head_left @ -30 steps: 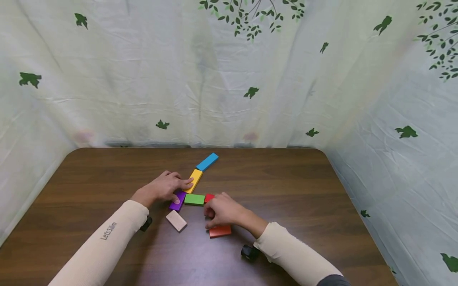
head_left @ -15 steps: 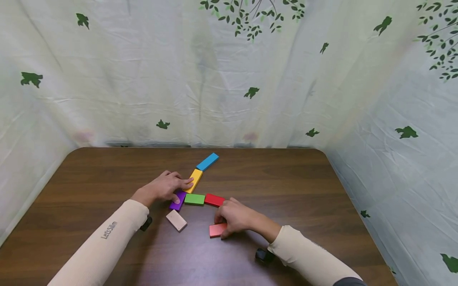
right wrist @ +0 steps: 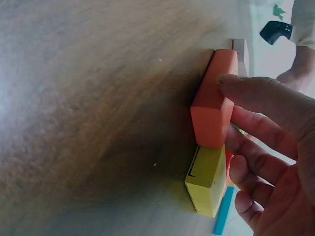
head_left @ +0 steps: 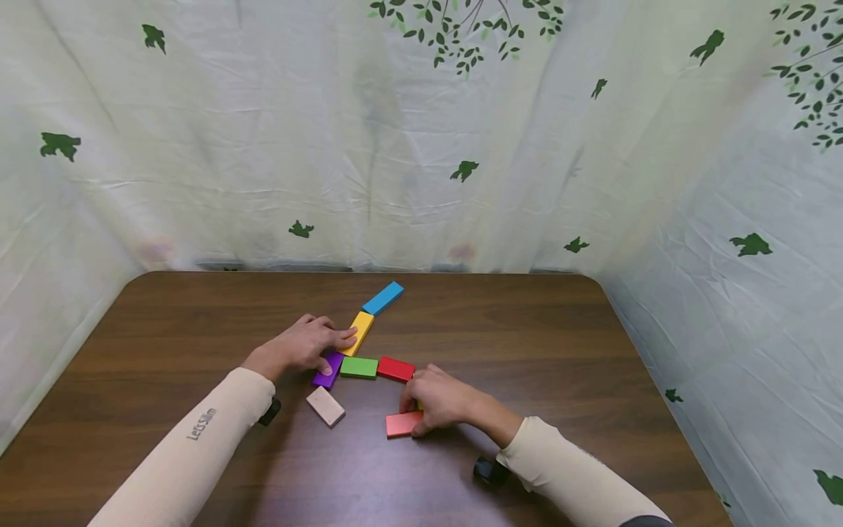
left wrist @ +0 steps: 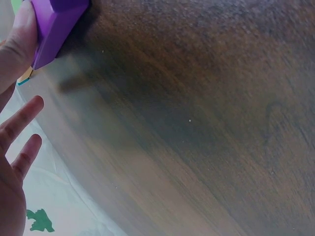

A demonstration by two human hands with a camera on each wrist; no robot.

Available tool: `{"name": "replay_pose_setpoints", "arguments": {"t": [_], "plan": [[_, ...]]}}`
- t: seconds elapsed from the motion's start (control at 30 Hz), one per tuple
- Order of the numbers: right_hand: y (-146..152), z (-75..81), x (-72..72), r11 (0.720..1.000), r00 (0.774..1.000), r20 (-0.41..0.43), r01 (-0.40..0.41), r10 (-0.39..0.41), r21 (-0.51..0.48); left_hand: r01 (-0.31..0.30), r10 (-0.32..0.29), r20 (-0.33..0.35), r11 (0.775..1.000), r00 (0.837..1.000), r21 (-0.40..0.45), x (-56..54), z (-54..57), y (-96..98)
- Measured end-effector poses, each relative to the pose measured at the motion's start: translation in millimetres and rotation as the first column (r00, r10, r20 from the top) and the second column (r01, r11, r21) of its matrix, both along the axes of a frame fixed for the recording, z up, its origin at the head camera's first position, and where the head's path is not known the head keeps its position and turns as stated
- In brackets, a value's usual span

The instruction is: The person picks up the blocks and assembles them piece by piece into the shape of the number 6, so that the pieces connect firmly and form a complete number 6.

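Observation:
Colored wooden blocks lie on the brown table. My left hand (head_left: pixel 299 348) rests with its thumb on the purple block (head_left: pixel 336 360) and a finger on the yellow block (head_left: pixel 362 323); its other fingers are spread in the left wrist view. A green block (head_left: pixel 358 368) and a red block (head_left: pixel 396 369) run rightward from there. My right hand (head_left: pixel 444 399) pinches a coral-red block (head_left: pixel 399 426), thumb on its near side (right wrist: pixel 219 91) and fingers behind. A second yellow block (right wrist: pixel 202 182) sits close beyond it, mostly hidden by the hand in the head view.
A blue block (head_left: pixel 383 298) extends from the yellow one's far end. One pale block (head_left: pixel 326 407) lies in front of the purple block. Behind the table (head_left: pixel 514 329) hangs a light curtain (head_left: pixel 408 146) with a leaf print.
My right hand has moved right, off the red block, which now shows nearly whole, and holds the coral-red block near its right end. The left hand has stayed put.

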State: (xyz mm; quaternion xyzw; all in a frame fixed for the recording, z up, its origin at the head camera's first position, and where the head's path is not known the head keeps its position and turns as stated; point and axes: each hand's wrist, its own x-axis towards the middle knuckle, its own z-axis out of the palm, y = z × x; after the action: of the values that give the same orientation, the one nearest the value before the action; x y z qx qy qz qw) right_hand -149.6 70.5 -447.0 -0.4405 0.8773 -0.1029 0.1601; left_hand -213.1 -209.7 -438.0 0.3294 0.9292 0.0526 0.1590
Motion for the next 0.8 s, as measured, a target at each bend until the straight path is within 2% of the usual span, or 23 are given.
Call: {"name": "replay_pose_setpoints", "arguments": {"t": [0.37,0.8], "plan": [[-3,0.7,0.4,1.0,1.0,-0.006,0.01,-0.01,-0.012,0.018,-0.018,-0.028,1.0,0.999,-0.006,-0.1,0.0,0.0],[-14,-2.1,0.4,0.999,0.999,-0.045,-0.023,0.021,-0.047,0.022,-0.023,-0.036,1.0,0.999,-0.005,1.7,1.6,0.8]]}}
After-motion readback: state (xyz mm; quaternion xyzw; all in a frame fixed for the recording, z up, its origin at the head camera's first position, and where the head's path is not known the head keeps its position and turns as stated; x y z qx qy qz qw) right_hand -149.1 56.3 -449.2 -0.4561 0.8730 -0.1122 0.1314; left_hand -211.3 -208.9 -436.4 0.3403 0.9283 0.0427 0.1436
